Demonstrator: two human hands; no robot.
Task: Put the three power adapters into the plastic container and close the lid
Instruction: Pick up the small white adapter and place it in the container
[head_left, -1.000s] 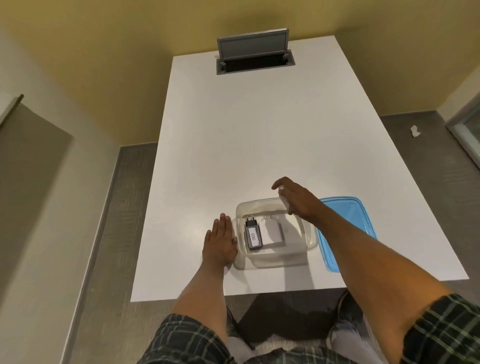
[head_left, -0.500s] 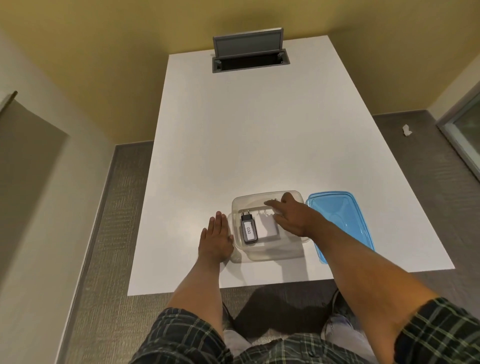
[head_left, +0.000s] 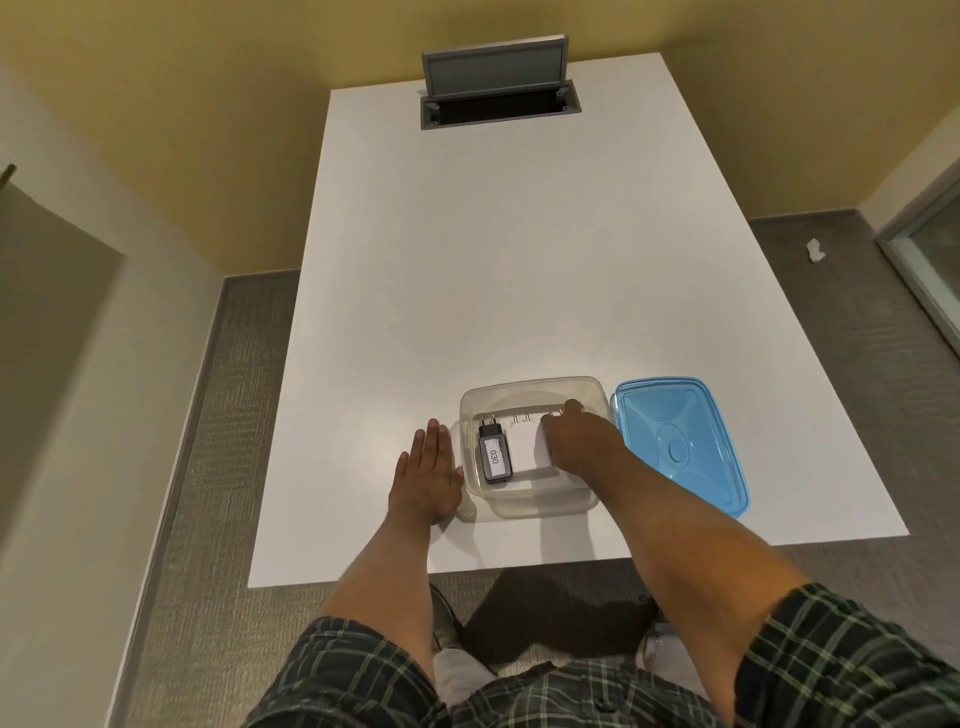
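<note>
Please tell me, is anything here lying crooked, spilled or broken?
Nothing stands out. The black adapter and white adapter lie side by side in the clear container; the right hand covers the third spot. The blue lid lies flat beside it.

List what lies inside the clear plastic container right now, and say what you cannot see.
Inside the container: a black adapter with a label and a white adapter beside it. The right hand reaches in over a third, showing only prongs; the rest is covered.
</note>
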